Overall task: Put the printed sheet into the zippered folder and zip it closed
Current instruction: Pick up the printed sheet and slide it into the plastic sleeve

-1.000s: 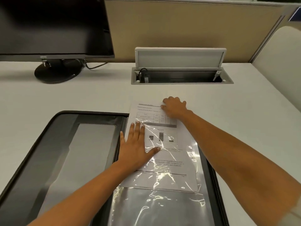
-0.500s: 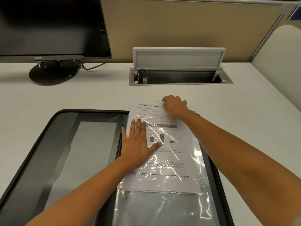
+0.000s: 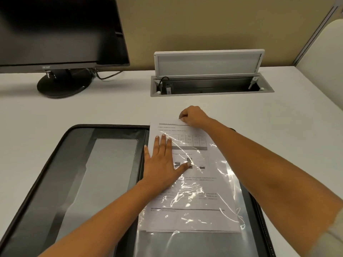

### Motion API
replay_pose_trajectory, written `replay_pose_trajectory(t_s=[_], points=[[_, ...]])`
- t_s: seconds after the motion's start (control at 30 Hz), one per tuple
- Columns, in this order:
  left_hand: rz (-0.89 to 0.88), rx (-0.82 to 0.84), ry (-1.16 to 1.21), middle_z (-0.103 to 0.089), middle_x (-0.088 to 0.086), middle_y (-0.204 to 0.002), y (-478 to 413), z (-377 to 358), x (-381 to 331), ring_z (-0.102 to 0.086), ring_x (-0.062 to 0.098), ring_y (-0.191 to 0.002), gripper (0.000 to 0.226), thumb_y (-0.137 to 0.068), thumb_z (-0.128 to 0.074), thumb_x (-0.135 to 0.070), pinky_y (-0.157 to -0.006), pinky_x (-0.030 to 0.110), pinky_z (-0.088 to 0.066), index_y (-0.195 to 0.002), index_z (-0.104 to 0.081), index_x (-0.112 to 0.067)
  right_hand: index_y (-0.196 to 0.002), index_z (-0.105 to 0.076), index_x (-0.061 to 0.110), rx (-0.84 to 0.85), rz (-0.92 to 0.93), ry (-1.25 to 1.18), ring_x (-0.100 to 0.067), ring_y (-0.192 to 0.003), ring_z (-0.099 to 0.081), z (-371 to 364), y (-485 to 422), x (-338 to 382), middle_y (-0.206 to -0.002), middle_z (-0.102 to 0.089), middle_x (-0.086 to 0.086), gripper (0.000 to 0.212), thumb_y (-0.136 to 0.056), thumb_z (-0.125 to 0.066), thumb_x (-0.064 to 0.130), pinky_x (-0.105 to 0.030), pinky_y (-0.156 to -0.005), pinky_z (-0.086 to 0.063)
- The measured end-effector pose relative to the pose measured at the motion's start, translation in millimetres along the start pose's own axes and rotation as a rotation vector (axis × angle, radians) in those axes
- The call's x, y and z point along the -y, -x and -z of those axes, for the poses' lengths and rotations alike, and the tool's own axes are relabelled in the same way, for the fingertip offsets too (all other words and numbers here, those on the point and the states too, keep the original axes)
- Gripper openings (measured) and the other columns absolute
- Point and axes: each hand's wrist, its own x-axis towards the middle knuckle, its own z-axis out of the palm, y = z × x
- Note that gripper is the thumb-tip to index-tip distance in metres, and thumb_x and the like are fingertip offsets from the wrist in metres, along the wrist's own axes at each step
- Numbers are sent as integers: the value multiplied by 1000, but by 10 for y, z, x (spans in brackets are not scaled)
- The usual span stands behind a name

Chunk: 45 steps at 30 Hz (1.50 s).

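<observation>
Centrally, printed sheet [image 3: 196,216] lies on the right half of the open zippered folder [image 3: 46,182], mostly under a glossy clear sleeve [image 3: 185,243], its top edge past the folder's rim at 12 o'clock; its table, chart and text are too blurred to read; monitor [image 3: 55,30] at 10 o'clock bears "acer"; left hand [image 3: 161,164] presses flat, fingers straight, on the sheet's left side; right hand [image 3: 193,115], fingers curled, pinches the top edge.

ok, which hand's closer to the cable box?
Right. The right hand pinches the top edge of the printed sheet, short of the cable box; the left hand lies flat farther back.
</observation>
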Motion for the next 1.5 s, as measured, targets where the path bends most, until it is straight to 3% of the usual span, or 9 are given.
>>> replay_pose_trajectory(t_s=[0.17,0.27,0.47,0.8,0.97,1.17,1.27,1.4,1.5], points=[[15,-20,-5,18,2,-155,-9,-29,6,21,18,-141,102,-70,-12,-81,-111,52,11,-145,10,-16,-114,-61,6,106,41,6,-27,-109,-55,47,64,-18,-122,-60,-13,27,-89,-54,12,-27,-90,-41],[22,-12,-17,18,2,-155,-28,-41,-3,22,19,-141,105,-65,-5,-82,-111,54,10,-145,11,-16,-106,-67,7,15,78,48,-28,-109,-50,54,93,-18,-122,-56,-12,23,-86,-59,14,-26,-83,-36],[28,-23,-27,16,4,-155,-122,-38,-29,19,21,-142,101,-71,-10,-80,-111,57,7,-145,10,-15,-103,-68,7,30,92,116,-17,-85,-51,65,93,3,-111,-66,-11,21,-85,-59,10,-24,-79,-41],[36,-26,-3,12,5,-156,-302,-21,-26,17,22,-142,101,-72,-16,-80,-110,57,8,-146,7,-15,-100,-64,13,3,104,187,-26,-101,-52,17,123,12,-107,-64,-10,21,-89,-46,7,-41,-91,-41],[53,-36,-14,10,5,-156,-358,-37,-22,15,22,-143,99,-74,-19,-79,-111,57,6,-146,5,-15,-104,-61,10,7,129,215,-27,-101,-50,1,162,33,-108,-63,-12,28,-94,-39,21,-42,-90,-36],[49,-62,-17,7,6,-157,-386,-43,-25,11,22,-143,99,-74,-19,-79,-111,57,4,-146,3,-14,-77,-65,0,62,62,75,-21,-73,-48,-32,218,73,-77,-58,-10,42,-91,-40,32,-35,-76,-33],[51,-68,-18,6,5,-157,-394,-47,-22,11,22,-143,99,-74,-20,-79,-112,56,4,-146,3,-14,-59,-58,13,84,37,38,-21,-74,-49,-53,253,75,-73,-58,-2,40,-90,-40,32,-36,-78,-34],[47,-72,-7,5,5,-157,-402,-49,-24,10,21,-143,99,-74,-21,-79,-112,56,4,-146,2,-15,-82,-69,8,108,18,-12,-25,-89,-55,-22,272,56,-93,-66,-8,42,-92,-38,35,-45,-92,-40],[40,-76,-15,5,5,-157,-407,-59,-20,10,22,-143,99,-75,-20,-79,-111,57,5,-146,3,-15,-82,-69,10,97,14,23,-24,-89,-55,-19,259,45,-99,-68,-10,43,-93,-37,36,-47,-95,-38]])
